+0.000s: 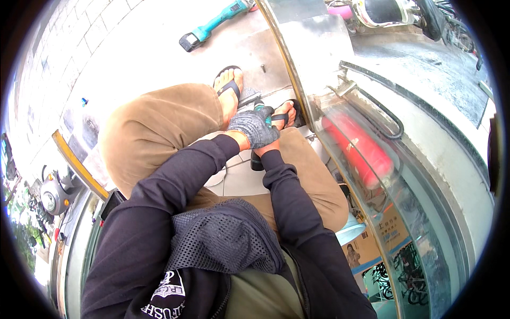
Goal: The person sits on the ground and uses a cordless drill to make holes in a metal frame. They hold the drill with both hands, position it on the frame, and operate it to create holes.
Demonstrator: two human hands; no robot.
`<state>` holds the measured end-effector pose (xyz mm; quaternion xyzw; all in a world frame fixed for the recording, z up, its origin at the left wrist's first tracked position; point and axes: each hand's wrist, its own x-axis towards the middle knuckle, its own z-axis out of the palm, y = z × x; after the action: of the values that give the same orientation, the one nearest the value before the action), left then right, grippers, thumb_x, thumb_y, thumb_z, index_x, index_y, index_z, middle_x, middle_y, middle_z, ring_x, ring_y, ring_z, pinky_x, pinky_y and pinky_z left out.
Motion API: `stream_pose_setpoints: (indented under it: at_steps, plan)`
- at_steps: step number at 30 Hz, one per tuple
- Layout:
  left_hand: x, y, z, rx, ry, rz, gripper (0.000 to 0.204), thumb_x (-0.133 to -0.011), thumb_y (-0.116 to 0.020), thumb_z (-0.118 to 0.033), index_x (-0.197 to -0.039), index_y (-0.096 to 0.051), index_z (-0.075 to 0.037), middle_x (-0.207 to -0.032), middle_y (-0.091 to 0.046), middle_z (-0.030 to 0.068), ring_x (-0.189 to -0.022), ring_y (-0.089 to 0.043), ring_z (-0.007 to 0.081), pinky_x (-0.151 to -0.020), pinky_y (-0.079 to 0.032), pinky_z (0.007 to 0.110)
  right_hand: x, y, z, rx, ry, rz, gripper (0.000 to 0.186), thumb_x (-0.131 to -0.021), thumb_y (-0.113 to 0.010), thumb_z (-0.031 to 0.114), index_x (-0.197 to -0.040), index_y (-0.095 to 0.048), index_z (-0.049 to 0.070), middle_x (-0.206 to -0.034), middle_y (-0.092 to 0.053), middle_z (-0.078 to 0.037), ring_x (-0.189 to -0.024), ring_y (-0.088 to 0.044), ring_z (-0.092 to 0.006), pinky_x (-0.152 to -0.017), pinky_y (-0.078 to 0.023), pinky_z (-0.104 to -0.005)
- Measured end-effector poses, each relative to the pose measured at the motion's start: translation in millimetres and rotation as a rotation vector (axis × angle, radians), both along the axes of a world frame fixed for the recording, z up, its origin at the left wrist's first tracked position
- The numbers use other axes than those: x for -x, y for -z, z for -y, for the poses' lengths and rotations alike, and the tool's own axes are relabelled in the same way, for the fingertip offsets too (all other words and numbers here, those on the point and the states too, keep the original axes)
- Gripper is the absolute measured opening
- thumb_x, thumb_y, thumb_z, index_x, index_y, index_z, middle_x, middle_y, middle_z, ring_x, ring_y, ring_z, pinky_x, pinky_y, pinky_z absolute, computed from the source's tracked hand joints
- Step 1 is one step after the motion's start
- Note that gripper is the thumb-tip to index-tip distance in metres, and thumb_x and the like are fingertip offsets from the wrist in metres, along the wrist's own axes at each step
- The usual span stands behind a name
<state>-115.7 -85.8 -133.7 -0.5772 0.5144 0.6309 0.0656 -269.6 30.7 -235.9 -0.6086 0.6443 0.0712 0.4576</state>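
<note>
Left hand (249, 128), gloved, clasps a teal power tool (259, 106) left of the gold-edged glass panel (288, 63) — I see the right hand (270, 147) beneath, but can't tell its grip.

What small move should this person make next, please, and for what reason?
Probably shift the right foot slightly away from the teal power tool between the feet: the bare toes in that open sandal look very close to the tool, which the gloved left hand is gripping.
</note>
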Motion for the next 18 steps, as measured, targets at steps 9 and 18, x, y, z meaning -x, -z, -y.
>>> stream_pose_setpoints:
  at_steps: [9, 18]
  plan:
    - [-2.0, -6.5, 2.1, -0.029, 0.018, 0.000, 0.067, -0.099, -0.056, -0.048, -0.150, -0.064, -0.005, -0.132, -0.073, 0.0311, -0.121, -0.073, 0.0462, -0.109, -0.054, 0.051, -3.3, -10.3, 3.9, 0.014, -0.034, -0.023, 0.045, -0.096, -0.079, 0.032, -0.133, -0.072, 0.007, -0.127, -0.078, -0.018, -0.121, -0.073, -0.0356, -0.103, -0.057, -0.0467]
    - [-0.5, 2.0, -3.7, -0.008, -0.003, 0.005, 0.061, -0.098, -0.057, -0.045, -0.145, -0.068, -0.007, -0.130, -0.074, 0.0302, -0.119, -0.073, 0.0470, -0.107, -0.055, 0.051, -4.7, -11.5, -0.6, -0.012, 0.006, -0.024, 0.045, -0.096, -0.078, 0.032, -0.133, -0.072, 0.009, -0.129, -0.077, -0.017, -0.124, -0.072, -0.0342, -0.106, -0.055, -0.0461]
